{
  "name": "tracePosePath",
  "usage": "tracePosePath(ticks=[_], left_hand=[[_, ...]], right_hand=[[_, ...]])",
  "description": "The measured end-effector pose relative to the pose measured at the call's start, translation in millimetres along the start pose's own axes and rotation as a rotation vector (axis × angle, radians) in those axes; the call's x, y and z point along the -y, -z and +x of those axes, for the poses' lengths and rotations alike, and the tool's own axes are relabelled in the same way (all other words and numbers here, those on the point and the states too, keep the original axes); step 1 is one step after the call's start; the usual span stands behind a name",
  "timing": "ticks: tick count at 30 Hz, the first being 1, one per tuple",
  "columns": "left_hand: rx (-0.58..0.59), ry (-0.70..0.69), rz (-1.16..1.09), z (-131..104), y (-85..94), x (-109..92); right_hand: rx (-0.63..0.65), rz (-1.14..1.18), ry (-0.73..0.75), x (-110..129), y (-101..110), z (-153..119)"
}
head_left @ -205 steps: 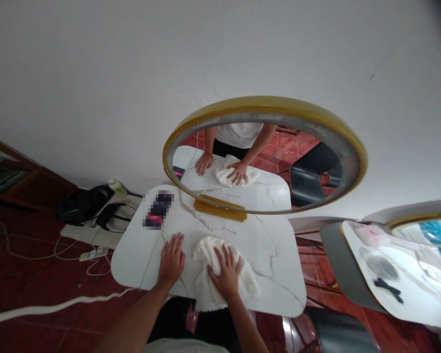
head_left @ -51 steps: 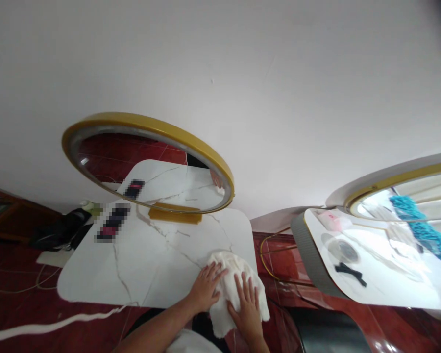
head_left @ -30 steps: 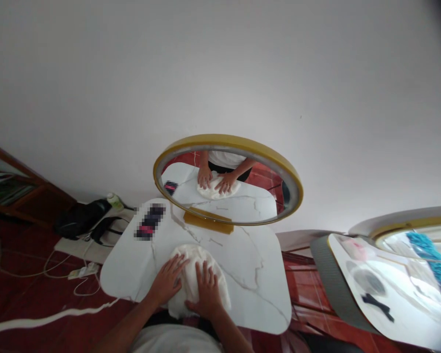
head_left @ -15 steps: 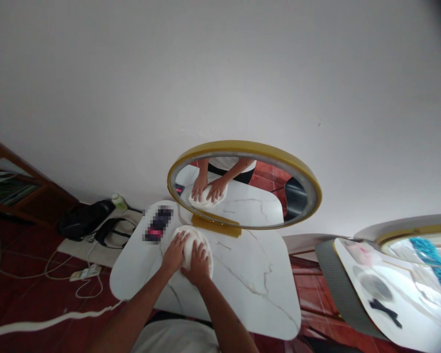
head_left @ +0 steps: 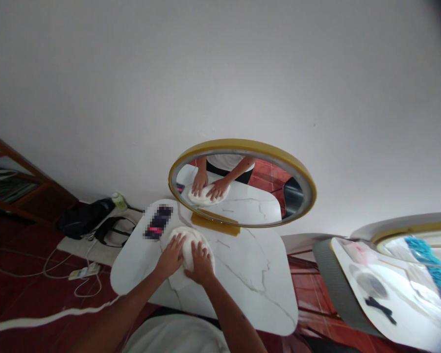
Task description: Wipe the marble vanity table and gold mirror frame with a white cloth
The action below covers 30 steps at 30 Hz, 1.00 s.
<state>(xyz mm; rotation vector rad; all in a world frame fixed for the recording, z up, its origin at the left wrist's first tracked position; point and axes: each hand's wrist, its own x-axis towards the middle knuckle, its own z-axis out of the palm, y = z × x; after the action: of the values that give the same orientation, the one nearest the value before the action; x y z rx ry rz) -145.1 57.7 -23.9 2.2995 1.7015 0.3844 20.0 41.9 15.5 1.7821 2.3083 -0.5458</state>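
From my remote seat, looking down through the head camera, I see two bare hands resting palm-down on a white cloth. The left hand [head_left: 171, 258] lies on the cloth's left part, its fingers extended and slightly parted. The right hand [head_left: 200, 264] lies just beside it, fingers spread more widely, thumb pointing toward the left hand. Both are flattened over the fabric rather than pinching it.

The cloth [head_left: 187, 251], softly bunched and rounded, sits on the left half of a white bench [head_left: 242, 289] with grey-brown marble veins and rounded corners. Near the cloth, toward the bench's far left corner, is a dark item with a pink band [head_left: 158, 223], blurred into blocks so that I cannot tell what it is.

At the bench's back edge stands an oval-looking mirror [head_left: 242, 143] with a gold frame, on a gold base [head_left: 215, 224]. Its glass reflects the arms, both hands and the cloth.

To the left, on the floor, I see a black bag [head_left: 84, 218] beside a green-and-white bottle [head_left: 119, 201]. To the right, well apart, a second white-topped bench [head_left: 391, 289] carries a black bow-shaped item [head_left: 380, 309] and a pink-and-white packet [head_left: 359, 252].
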Motion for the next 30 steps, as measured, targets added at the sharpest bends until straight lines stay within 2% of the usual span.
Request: tracePosePath(ticks=[6,9,13,19,23,27,30], left_hand=[[-0.001,-0.106,0.036,-61,-1.2,0],[-0.003,-0.075,0.069,-89,-1.3,3],[-0.013,0.01,0.108,-114,1.5,12],[-0.033,0.107,0.136,-132,11.6,46],[-0.027,0.145,0.143,-138,15.4,67],[-0.047,0.195,0.138,-140,12.4,68],[-0.054,0.208,0.135,-138,8.5,59]], right_hand=[[0.021,0.011,0.121,-5,-22,-39],[0.01,0.04,0.162,2,-36,-52],[0.026,0.061,0.234,18,-45,-53],[-0.037,0.057,0.373,52,-36,-34],[-0.032,0.052,0.402,72,-32,-24],[-0.015,0.05,0.401,75,-28,-24],[-0.043,0.078,0.394,64,-27,-33]])
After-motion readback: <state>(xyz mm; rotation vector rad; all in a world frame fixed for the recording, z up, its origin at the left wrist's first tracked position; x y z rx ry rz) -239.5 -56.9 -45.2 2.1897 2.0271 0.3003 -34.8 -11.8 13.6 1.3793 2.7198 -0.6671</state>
